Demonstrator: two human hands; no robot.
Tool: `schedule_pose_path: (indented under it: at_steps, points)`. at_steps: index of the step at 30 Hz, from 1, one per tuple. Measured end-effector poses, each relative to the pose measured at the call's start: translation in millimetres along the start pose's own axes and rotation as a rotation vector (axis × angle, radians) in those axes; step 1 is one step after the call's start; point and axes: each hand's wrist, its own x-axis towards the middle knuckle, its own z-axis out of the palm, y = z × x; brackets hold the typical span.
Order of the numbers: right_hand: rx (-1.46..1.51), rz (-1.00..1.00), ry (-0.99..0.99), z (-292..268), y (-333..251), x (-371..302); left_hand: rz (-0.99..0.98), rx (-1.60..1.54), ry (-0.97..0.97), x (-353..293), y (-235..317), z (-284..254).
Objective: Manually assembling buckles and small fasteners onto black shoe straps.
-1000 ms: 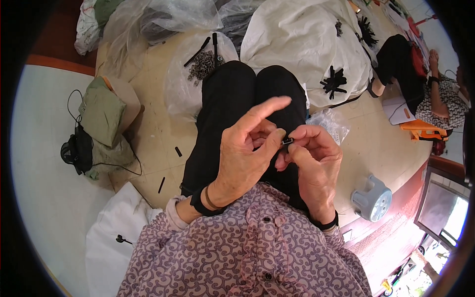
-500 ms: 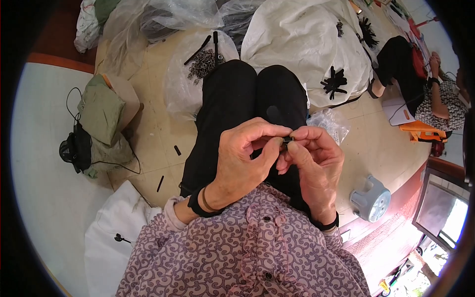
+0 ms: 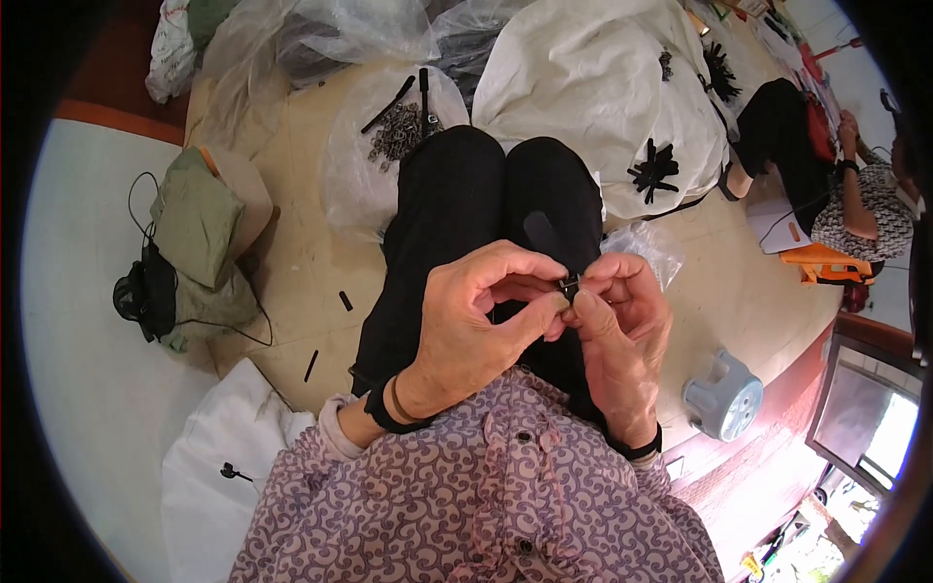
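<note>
Above the near part of the lap, between the left hand (image 3: 476, 316) and the right hand (image 3: 624, 330), sits a small black piece (image 3: 570, 286) with a shiny edge. The left thumb and index fingertip pinch its left side; the right thumb and index finger pinch its right side. The other left fingers curl behind the thumb, partly hidden; the other right fingers bend in under the grip.

Far of the hands, to the left of the black trousers (image 3: 442, 199), a heap of small metal pieces (image 3: 392, 138) lies on clear plastic (image 3: 352, 189), with 2 black strips (image 3: 388, 105) beside it. Far right, a bunch of black strips (image 3: 655, 172) rests on a whitish sack (image 3: 554, 78). On the left, 2 short black bits (image 3: 346, 301) lie apart on the tan floor (image 3: 306, 248). A pale blue-grey stool (image 3: 727, 396) stands to the right.
</note>
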Motion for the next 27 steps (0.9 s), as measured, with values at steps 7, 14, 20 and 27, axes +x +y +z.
schedule_pose_path:
  at_steps: [7, 14, 20, 27]
  points:
    - [-0.055, -0.084, 0.040, 4.4, 0.6, -1.9, 0.051, 0.019, 0.015, 1.4, -0.1, 1.4]
    - [-0.072, -0.129, 0.009, 3.5, 2.8, -2.4, 0.075, 0.025, -0.003, 1.7, 0.0, 0.3]
    - [0.017, -0.114, 0.004, 3.6, 5.2, -2.0, 0.035, -0.008, -0.035, 2.4, 2.7, -2.2]
    - [-0.014, -0.196, 0.004, 4.7, 7.3, -3.7, 0.086, -0.021, -0.037, 3.6, 2.3, -2.6]
